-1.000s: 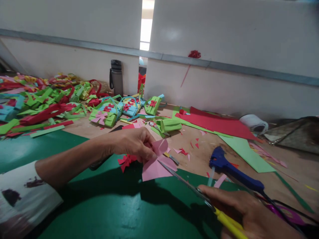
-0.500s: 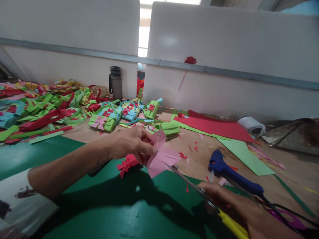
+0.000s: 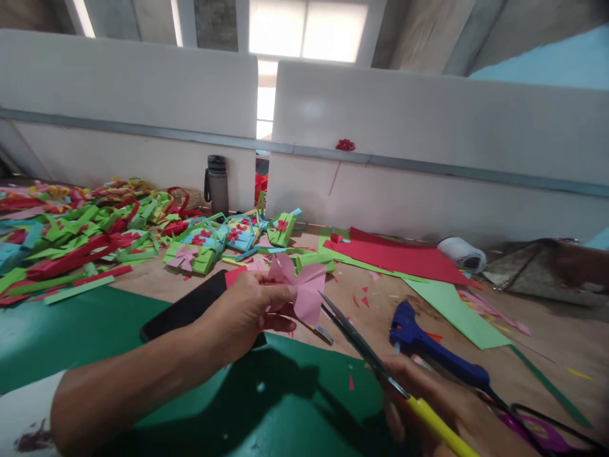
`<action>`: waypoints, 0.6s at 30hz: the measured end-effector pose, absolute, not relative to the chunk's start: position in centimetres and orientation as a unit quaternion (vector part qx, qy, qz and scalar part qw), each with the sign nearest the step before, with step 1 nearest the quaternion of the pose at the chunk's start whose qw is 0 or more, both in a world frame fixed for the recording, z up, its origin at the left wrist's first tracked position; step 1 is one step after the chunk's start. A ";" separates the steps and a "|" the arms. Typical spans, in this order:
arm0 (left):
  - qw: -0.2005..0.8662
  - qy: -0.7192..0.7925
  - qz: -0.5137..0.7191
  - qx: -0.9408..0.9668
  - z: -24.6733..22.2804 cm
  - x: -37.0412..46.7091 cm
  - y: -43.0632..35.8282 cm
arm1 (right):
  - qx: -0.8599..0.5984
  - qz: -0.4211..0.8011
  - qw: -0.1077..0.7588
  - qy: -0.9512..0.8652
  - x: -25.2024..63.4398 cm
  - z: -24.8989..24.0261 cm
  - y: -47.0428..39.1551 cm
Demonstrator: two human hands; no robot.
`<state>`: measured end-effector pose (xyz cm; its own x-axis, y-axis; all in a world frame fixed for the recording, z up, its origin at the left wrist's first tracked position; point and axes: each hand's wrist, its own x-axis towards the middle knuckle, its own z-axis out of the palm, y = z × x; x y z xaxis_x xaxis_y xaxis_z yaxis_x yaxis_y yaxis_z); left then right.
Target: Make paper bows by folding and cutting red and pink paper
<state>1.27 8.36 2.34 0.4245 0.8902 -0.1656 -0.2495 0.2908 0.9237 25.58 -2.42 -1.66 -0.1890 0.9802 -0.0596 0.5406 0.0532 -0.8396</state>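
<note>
My left hand pinches a pink paper flower with several notched petals, held up above the table. In my right hand is a pair of yellow-handled scissors. Their blades are slightly parted, and the tips lie right beside the flower's right-hand petal; I cannot tell whether they touch it. A dark phone-like slab lies under my left wrist. Behind my left hand a bit of red paper shows, mostly hidden.
A blue glue gun lies right of the scissors, its cord running to the lower right. Folded paper bags and colourful strips pile up at left. Behind stand a grey bottle and white partitions. Red sheets lie at right.
The view has tilted upward. My left hand has turned the pink flower, and the scissors' tips have drawn off the petal they overlapped. The red paper flower is now mostly hidden.
</note>
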 end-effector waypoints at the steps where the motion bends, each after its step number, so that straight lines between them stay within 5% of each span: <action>1: 0.720 0.359 0.407 0.433 2.3 1.4 8.2 | -0.567 0.385 0.286 -0.670 25.3 -1.6 -2.4; 18: 0.726 0.368 0.422 0.399 1.6 2.0 7.1 | -0.581 0.424 0.345 -0.603 23.4 -2.7 -2.7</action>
<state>2.02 7.07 1.59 0.3727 0.9066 -0.1979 -0.3188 0.3254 0.8902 23.38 -2.69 -2.73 -0.0861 0.9933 -0.0765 0.4091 -0.0348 -0.9118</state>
